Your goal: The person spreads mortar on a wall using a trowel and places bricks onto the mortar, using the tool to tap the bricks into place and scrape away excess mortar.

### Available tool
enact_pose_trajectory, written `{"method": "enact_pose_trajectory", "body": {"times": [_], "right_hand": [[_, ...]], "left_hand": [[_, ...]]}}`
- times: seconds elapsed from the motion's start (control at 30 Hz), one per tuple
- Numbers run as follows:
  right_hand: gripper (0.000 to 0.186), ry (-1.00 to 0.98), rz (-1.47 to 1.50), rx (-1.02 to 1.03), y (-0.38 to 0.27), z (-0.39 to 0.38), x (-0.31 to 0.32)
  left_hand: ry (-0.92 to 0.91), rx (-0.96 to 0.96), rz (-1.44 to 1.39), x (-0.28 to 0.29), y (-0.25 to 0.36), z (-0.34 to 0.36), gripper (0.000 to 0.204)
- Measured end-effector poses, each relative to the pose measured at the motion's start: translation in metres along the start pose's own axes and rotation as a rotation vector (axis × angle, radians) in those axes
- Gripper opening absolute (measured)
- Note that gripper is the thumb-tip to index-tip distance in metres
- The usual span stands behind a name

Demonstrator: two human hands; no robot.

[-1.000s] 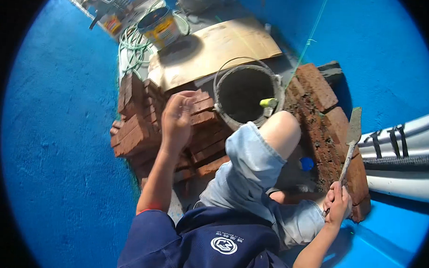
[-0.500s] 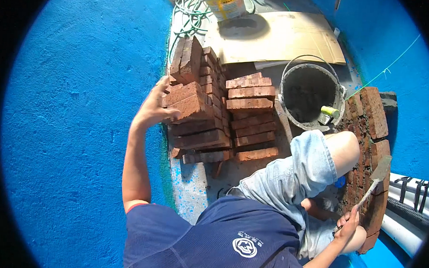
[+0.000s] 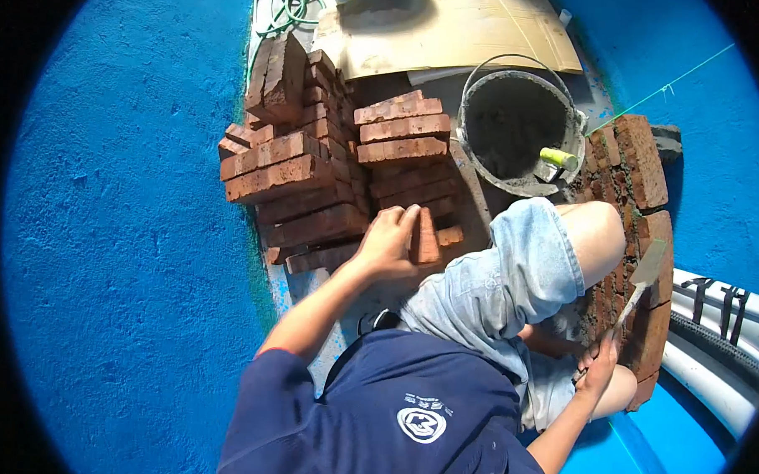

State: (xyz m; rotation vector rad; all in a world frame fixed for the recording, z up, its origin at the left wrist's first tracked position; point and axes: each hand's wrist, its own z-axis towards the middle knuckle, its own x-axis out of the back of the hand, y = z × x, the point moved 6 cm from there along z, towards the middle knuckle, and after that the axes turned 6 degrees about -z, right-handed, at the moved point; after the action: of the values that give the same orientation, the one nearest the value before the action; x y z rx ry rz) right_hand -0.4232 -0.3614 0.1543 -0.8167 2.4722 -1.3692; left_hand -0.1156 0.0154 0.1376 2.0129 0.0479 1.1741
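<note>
My left hand (image 3: pixel 383 241) is closed on a single red brick (image 3: pixel 428 237), held in front of the lower end of the middle brick stack (image 3: pixel 403 150). The fingers curl over its near side, and part of the brick is behind them. Off to the right, my right hand (image 3: pixel 596 367) grips the handle of a trowel (image 3: pixel 648 265). The trowel's grey, mortar-smeared blade points up and away, above the low brick wall (image 3: pixel 637 162) on my right. Mortar shows between the wall's bricks.
A mortar-caked bucket (image 3: pixel 524 129) stands beyond my knee, with a yellow-green-handled tool (image 3: pixel 559 159) inside its rim. More bricks (image 3: pixel 281 171) are piled at left. Cardboard (image 3: pixel 453 31) and a green hose (image 3: pixel 291 7) lie behind; white pipes (image 3: pixel 708 390) run at right. A green string (image 3: pixel 665 88) stretches from the wall.
My left hand has moved from the left pile toward my lap, now with a brick in it. The view has shifted slightly. My right hand still holds the trowel.
</note>
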Motion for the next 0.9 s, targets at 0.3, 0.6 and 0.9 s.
{"method": "enact_pose_trajectory", "body": {"times": [0.3, 0.6, 0.9], "right_hand": [[0.025, 0.115, -0.113, -0.045, 0.001, -0.014, -0.005], [0.031, 0.033, -0.114, 0.015, -0.007, 0.004, -0.016], [0.030, -0.018, -0.144, 0.046, 0.008, -0.008, -0.016]], "left_hand": [[0.176, 0.162, 0.278, -0.128, -0.085, 0.033, 0.108], [0.782, -0.369, 0.270, 0.105, 0.009, -0.037, 0.044], [0.739, 0.121, 0.630, 0.185, -0.119, -0.088, 0.101]]}}
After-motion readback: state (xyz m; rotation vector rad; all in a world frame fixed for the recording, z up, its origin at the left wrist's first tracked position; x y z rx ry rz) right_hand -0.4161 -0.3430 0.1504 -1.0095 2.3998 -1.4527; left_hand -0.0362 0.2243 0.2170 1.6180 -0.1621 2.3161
